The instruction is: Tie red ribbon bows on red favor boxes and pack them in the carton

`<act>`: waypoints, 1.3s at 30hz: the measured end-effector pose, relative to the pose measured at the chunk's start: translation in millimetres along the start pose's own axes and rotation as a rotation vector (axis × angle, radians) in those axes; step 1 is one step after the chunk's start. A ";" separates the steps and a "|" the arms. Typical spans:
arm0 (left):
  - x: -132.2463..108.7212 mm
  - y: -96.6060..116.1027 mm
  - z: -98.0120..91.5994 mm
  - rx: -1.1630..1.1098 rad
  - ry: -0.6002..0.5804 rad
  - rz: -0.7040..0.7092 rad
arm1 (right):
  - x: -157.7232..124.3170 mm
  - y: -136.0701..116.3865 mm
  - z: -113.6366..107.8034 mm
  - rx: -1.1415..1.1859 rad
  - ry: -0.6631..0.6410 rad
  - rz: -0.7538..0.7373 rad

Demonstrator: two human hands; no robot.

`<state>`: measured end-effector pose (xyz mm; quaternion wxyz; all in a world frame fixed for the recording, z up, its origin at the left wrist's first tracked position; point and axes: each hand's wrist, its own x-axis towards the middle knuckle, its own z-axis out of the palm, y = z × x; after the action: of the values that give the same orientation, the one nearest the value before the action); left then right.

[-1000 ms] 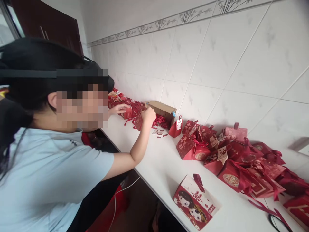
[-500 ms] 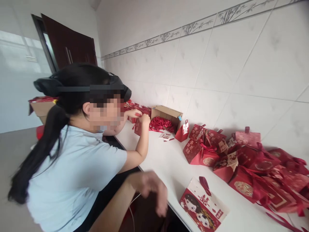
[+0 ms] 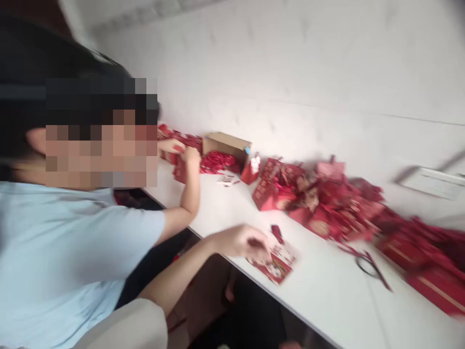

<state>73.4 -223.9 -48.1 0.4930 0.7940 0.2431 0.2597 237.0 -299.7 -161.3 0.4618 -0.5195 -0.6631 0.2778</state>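
My left hand [image 3: 250,245] reaches in over the front edge of the white table, its fingers curved and apart, with nothing seen in them. Below and behind the fingers lies a flat red-and-white gift box [image 3: 285,271] printed with cartoon figures, a dark red ribbon loop [image 3: 277,233] at its far edge. The hand covers part of its left side. Whether the fingertips touch it is blurred. My right hand is not in view; a small skin-toned patch at the bottom edge is too little to identify.
At left, a person in a light blue shirt [image 3: 80,242] handles a red box [image 3: 179,169]. Along the wall stand a cardboard box [image 3: 225,140] of red ribbons and a heap of red gift boxes [image 3: 323,208]. A dark ring-shaped item [image 3: 366,265] lies on the white table [image 3: 327,286].
My left hand has moved from beside the table edge up and right, over the flat gift box. My view has swung right and lower, bringing more of the table's right side into sight.
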 end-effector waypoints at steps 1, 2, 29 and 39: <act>6.1 -4.1 -0.1 0.021 0.138 0.029 | -20.7 6.7 -26.1 -0.042 0.053 -0.006; 12.6 -10.4 0.1 0.067 0.275 0.061 | -35.1 9.4 -45.0 -0.089 0.111 -0.058; 57.8 -70.0 26.1 0.257 0.377 0.354 | 63.7 21.6 -25.6 -0.285 0.410 -0.356; 57.2 -75.5 31.7 0.300 0.410 0.330 | 63.4 21.8 -25.7 -0.322 0.440 -0.364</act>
<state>127.0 -178.1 -118.8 0.2618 0.8177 0.2411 0.4524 267.4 -235.9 -148.4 0.5479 -0.5062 -0.6650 -0.0367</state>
